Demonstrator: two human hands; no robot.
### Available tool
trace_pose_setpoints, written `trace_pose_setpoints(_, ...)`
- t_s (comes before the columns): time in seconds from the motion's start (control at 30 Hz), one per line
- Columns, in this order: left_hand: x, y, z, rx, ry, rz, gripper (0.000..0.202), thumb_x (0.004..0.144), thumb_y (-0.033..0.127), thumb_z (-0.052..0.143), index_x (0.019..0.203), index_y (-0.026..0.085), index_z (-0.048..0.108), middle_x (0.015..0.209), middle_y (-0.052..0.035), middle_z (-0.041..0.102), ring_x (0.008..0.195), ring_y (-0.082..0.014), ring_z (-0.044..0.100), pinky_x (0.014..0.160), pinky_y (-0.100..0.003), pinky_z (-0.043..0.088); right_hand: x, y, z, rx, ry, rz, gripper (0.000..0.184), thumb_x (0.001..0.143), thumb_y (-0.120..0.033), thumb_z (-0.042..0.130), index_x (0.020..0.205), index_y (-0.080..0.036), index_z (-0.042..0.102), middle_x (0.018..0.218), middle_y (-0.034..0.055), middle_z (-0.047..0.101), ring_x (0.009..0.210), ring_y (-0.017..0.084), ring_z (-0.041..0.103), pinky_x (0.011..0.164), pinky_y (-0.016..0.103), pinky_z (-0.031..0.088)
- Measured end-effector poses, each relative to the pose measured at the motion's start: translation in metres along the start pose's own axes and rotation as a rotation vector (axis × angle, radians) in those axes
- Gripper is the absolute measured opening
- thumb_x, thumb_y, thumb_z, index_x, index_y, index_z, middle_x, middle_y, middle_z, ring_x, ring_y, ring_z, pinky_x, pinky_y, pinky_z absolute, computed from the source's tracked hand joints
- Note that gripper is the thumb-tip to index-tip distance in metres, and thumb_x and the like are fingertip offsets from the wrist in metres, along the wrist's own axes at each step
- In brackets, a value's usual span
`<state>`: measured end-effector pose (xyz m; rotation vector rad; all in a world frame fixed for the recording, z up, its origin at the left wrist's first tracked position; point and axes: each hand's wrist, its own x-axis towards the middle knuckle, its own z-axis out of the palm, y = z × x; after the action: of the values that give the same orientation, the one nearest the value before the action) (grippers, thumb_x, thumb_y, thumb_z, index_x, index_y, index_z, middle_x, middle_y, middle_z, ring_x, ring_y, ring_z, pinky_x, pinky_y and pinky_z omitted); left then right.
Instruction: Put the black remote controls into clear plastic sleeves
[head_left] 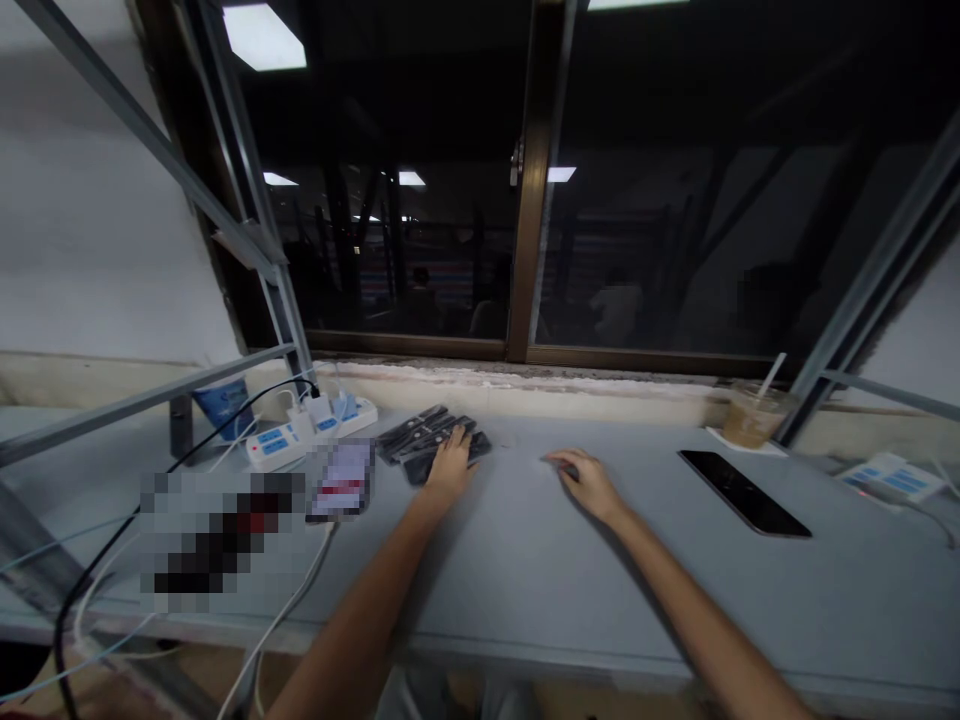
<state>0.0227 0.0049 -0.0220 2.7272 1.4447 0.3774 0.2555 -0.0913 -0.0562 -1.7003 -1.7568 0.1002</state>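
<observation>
My left hand (450,468) lies on a fanned-out group of flat black packets (415,432) near the back of the grey table (517,570). Its fingers are stretched out over the packets, not wrapped round them. To the right, my right hand (592,485) rests on the bare tabletop, with its forefinger reaching left and the other fingers loosely bent. A gap shows between its fingertips, and I see nothing held there. What lies under either palm is hidden.
Left of the packets are a lit phone (343,475) on a white cable, a white power strip (274,447) with plugs, and a blurred-out dark object (217,545). A black phone (742,492), an iced drink cup (752,415) and another power strip (892,478) are on the right.
</observation>
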Motion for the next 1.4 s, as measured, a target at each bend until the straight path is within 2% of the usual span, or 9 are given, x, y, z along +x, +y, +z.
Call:
trace_pose_setpoints(0.13,0.000,0.005,0.002,-0.114,0.022,0.165,0.047,0.081,0.019,0.045,0.127,0.022,0.041,0.131,-0.0045,0.048,0.122,-0.0170,0.041,0.102,-0.032,0.029,-0.001,-0.008,-0.003,0.023,0.013,0.026,0.042,0.070,-0.007,0.041,0.100,-0.023,0.066,0.103,0.0041,0.065,0.088,0.017,0.060,0.085,0.033,0.044)
trace_pose_setpoints(0.3,-0.004,0.016,0.003,-0.219,0.045,0.389,0.045,0.077,0.018,0.051,0.122,0.021,0.046,0.122,-0.0045,0.055,0.115,-0.0191,0.047,0.098,-0.035,0.032,-0.001,-0.012,-0.008,-0.011,0.133,0.138,0.029,0.068,-0.015,0.055,0.092,-0.022,0.069,0.095,0.0036,0.067,0.065,0.014,0.059,0.070,0.029,0.047)
trace_pose_setpoints(0.47,-0.007,0.025,0.002,-0.261,0.067,0.507,0.040,0.075,0.016,0.052,0.115,0.022,0.051,0.115,-0.0042,0.058,0.110,-0.0201,0.051,0.095,-0.035,0.035,0.002,-0.006,-0.006,0.050,0.235,0.211,0.017,0.064,-0.024,0.062,0.078,-0.019,0.071,0.079,0.0043,0.070,0.064,0.016,0.059,0.062,0.028,0.045)
trace_pose_setpoints(0.63,-0.005,0.025,0.001,-0.277,0.087,0.530,0.038,0.075,0.020,0.054,0.113,0.022,0.051,0.113,-0.0040,0.057,0.108,-0.0199,0.051,0.093,-0.034,0.038,0.004,-0.003,-0.006,0.057,0.282,0.311,0.014,0.064,-0.032,0.064,0.069,-0.020,0.070,0.072,0.0039,0.070,0.063,0.018,0.060,0.061,0.029,0.044)
trace_pose_setpoints(0.83,-0.003,0.018,0.006,-0.181,0.086,0.361,0.040,0.076,0.045,0.057,0.108,0.021,0.054,0.107,-0.0063,0.057,0.105,-0.0237,0.051,0.093,-0.039,0.038,0.006,-0.005,-0.003,0.239,0.273,0.160,0.028,0.070,-0.044,0.056,0.062,-0.021,0.069,0.084,0.0069,0.068,0.084,0.020,0.061,0.080,0.032,0.044)
trace_pose_setpoints(0.93,-0.005,0.016,0.007,-0.148,0.080,0.371,0.032,0.080,0.045,0.052,0.101,0.020,0.056,0.099,-0.0055,0.057,0.100,-0.0215,0.054,0.088,-0.033,0.042,0.006,-0.004,0.001,0.350,0.198,0.143,0.030,0.069,-0.048,0.057,0.067,-0.021,0.071,0.094,0.0079,0.067,0.089,0.020,0.060,0.085,0.034,0.042)
trace_pose_setpoints(1.17,-0.011,0.020,0.000,-0.010,0.141,0.344,0.043,0.084,0.051,0.044,0.116,0.022,0.047,0.111,-0.0079,0.052,0.091,-0.0225,0.059,0.080,-0.033,0.046,0.002,-0.008,-0.002,0.551,0.061,0.172,0.038,0.064,-0.050,0.064,0.084,-0.020,0.073,0.106,0.0093,0.065,0.101,0.023,0.057,0.092,0.038,0.037)
trace_pose_setpoints(1.27,-0.013,0.021,-0.002,-0.073,0.143,0.387,0.043,0.084,0.051,0.044,0.116,0.022,0.046,0.111,-0.0075,0.054,0.092,-0.0218,0.059,0.081,-0.032,0.045,0.001,-0.014,-0.002,0.621,0.041,0.190,0.041,0.065,-0.052,0.062,0.089,-0.020,0.072,0.105,0.0083,0.067,0.098,0.024,0.058,0.090,0.038,0.038)
trace_pose_setpoints(1.4,-0.013,0.024,-0.002,-0.200,0.148,0.462,0.040,0.082,0.048,0.050,0.113,0.023,0.046,0.109,-0.0048,0.058,0.097,-0.0203,0.058,0.083,-0.030,0.045,0.000,-0.017,-0.003,0.584,0.053,0.260,0.041,0.064,-0.054,0.058,0.077,-0.017,0.073,0.088,0.0072,0.070,0.086,0.025,0.061,0.083,0.038,0.042)
